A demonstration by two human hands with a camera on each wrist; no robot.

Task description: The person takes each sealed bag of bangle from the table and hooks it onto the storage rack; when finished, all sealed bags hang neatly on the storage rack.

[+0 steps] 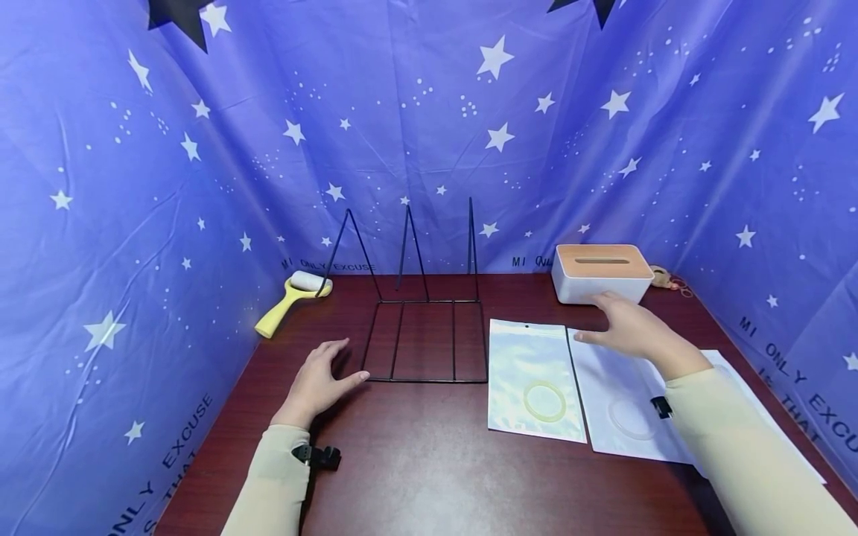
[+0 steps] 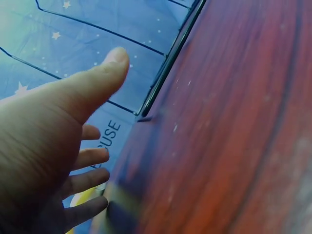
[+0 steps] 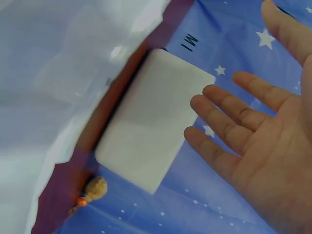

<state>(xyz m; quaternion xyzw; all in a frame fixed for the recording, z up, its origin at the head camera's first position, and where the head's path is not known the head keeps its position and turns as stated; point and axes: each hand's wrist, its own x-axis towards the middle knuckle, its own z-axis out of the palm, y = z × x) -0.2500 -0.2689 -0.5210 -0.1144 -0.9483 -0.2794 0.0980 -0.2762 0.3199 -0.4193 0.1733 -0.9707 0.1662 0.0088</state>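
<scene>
A black wire rack [image 1: 429, 381] with three upright pointed dividers stands on the table. My left hand [image 1: 315, 383] is beside its front left corner, holding nothing; the thumb tip overlaps that corner in the head view. In the left wrist view a gap shows between the thumb [image 2: 114, 66] and the rack's wire. My right hand [image 1: 630, 331] hangs with fingers spread over a white flat pouch [image 1: 613, 372], in front of a white tissue box [image 1: 566, 283] with a wood lid. The right wrist view shows the right palm [image 3: 273, 161] bare.
Left of the white pouch lies a shiny pouch [image 1: 519, 357] with a pale yellow ring [image 1: 526, 400]. More white sheet shows under the right forearm. A yellow-handled lint roller [image 1: 278, 313] lies at the back left. A small gourd ornament [image 1: 660, 278] sits beside the box. Starry curtains [image 1: 402, 134] enclose the table.
</scene>
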